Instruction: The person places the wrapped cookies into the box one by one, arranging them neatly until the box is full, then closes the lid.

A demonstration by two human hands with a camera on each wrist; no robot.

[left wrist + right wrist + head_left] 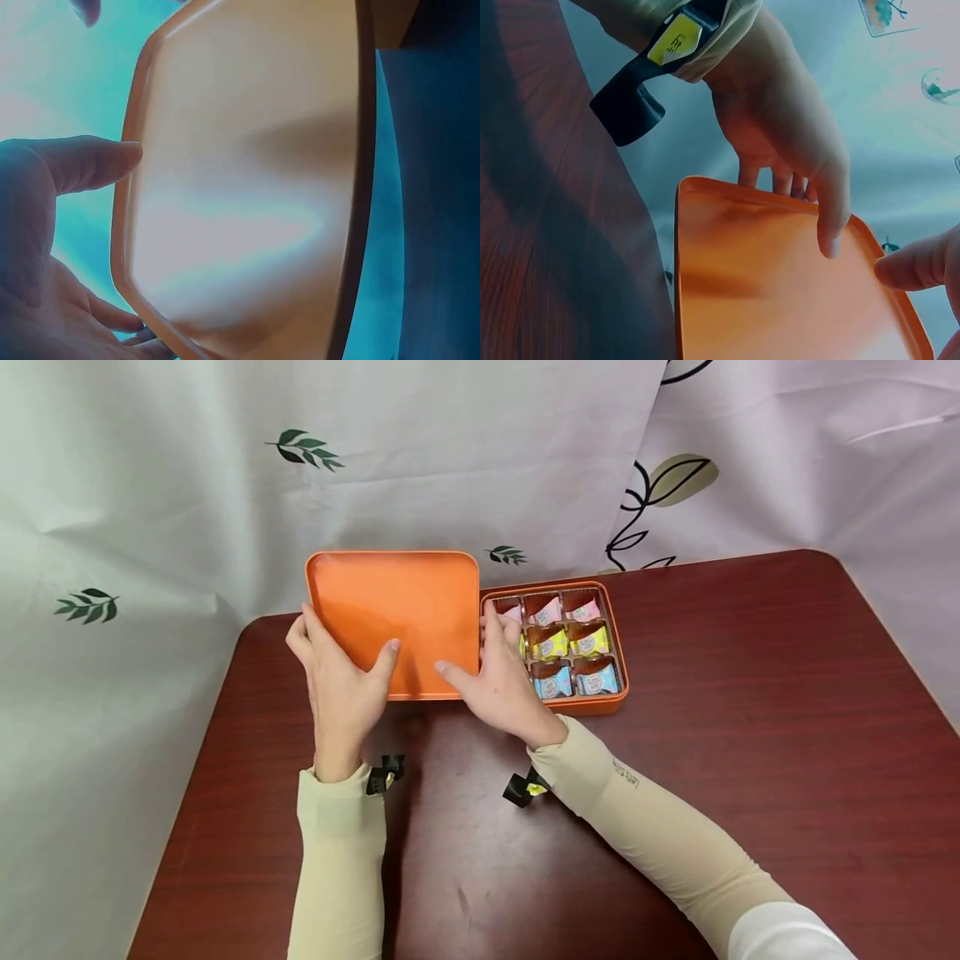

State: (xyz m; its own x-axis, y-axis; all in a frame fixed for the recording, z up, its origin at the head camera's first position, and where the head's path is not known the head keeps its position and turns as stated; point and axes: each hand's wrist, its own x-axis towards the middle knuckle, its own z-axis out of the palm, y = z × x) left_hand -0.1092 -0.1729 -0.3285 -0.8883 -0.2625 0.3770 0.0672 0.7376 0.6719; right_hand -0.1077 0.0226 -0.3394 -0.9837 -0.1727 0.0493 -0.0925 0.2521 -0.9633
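Note:
An orange box lid is held tilted up, its rimmed inner side facing me. My left hand grips it at the left, thumb over the near edge and fingers at the left side. At the lower right corner, my right hand has its thumb on the lid and its fingers by the right edge. Just right of the lid, the matching orange box lies on the table, partly hidden behind the right hand. Its compartments hold wrapped sweets in pink, yellow and blue.
The dark red wooden table has rounded far corners. Behind it hangs a pale curtain with leaf prints, close to the lid and box. Black straps sit on both wrists.

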